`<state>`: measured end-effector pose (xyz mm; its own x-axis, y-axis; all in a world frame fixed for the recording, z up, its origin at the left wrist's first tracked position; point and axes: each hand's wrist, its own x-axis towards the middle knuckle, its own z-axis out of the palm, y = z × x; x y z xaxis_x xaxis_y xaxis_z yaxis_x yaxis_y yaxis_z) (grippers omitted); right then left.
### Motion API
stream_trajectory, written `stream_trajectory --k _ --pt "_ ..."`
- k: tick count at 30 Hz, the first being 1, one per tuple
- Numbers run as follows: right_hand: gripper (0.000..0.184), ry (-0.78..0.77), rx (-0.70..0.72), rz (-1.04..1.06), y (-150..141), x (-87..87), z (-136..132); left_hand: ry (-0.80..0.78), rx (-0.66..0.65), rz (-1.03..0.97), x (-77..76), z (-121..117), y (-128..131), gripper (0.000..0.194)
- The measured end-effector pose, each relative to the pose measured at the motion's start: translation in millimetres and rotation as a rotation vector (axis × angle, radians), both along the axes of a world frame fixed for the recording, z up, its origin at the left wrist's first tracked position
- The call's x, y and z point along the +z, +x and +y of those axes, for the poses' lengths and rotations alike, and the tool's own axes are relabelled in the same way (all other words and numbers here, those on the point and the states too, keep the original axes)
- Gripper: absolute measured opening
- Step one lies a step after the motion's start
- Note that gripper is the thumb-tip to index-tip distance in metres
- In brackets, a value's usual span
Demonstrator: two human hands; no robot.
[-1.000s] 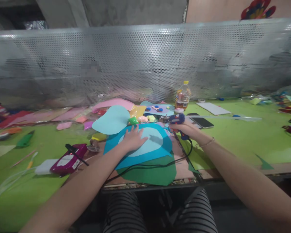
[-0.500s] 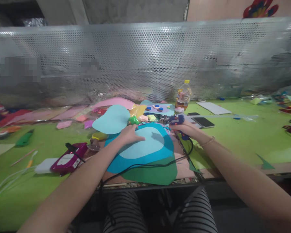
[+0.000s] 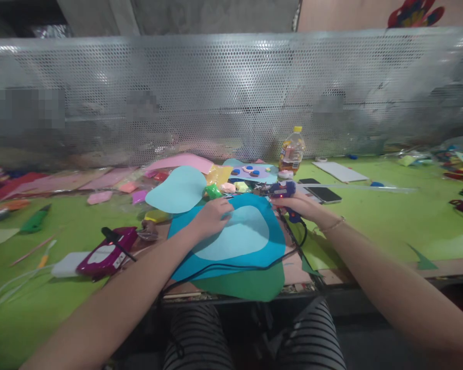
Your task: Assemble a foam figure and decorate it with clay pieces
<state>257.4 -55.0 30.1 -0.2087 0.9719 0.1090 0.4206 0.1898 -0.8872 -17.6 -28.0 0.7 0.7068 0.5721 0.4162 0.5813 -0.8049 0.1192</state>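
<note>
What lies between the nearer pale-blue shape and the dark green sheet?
In the head view, a strip of the blue sheet, with the black cable along it.

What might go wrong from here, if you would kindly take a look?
The cord lies across the blue paper, so moving the glue gun in the right hand might drag the sheet. The glue gun also shows a red light and points toward the left hand's side; if hot, it could burn fingers.
</note>
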Motion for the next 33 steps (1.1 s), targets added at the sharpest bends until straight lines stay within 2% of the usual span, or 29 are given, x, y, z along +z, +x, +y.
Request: stream_trajectory --k 3,6,11,14,17,22,24,27,33 --pt "0.024 -0.007 0.006 0.049 -1.9 3.3 -3.1 0.048 -0.076 -0.015 2.2 -6.1 4.4 0.017" --pt "0.026 0.038 -0.012 0.206 -2.1 1.0 -1.6 0.118 -0.043 -0.043 4.1 -10.1 6.8 0.016" --pt "0.036 -0.088 -0.006 0.362 -0.2 -10.8 5.4 0.222 0.021 -0.077 6.5 -12.0 6.8 0.016" --pt "0.035 -0.096 0.038 0.389 -0.3 -12.7 4.5 0.222 0.043 -0.093 6.8 -11.9 7.0 0.015" --pt "0.038 -0.075 0.078 0.342 -1.2 -8.7 -0.8 0.148 0.041 -0.11 6.5 -12.8 8.1 0.016" --pt "0.033 0.035 0.082 0.085 -6.8 4.1 -11.8 -0.001 0.039 -0.105 4.9 -15.7 11.0 0.023" --pt "0.032 0.075 0.076 0.066 -9.6 7.3 -12.9 -0.023 0.106 -0.121 3.4 -14.1 11.1 0.032" --pt "0.034 0.07 -0.041 0.13 -9.5 8.4 -9.1 -0.008 0.289 -0.2 0.6 -6.9 7.5 0.044" --pt "0.037 0.095 -0.262 0.553 5.8 12.9 1.2 0.054 0.561 -0.349 -1.3 11.7 -6.5 0.039"
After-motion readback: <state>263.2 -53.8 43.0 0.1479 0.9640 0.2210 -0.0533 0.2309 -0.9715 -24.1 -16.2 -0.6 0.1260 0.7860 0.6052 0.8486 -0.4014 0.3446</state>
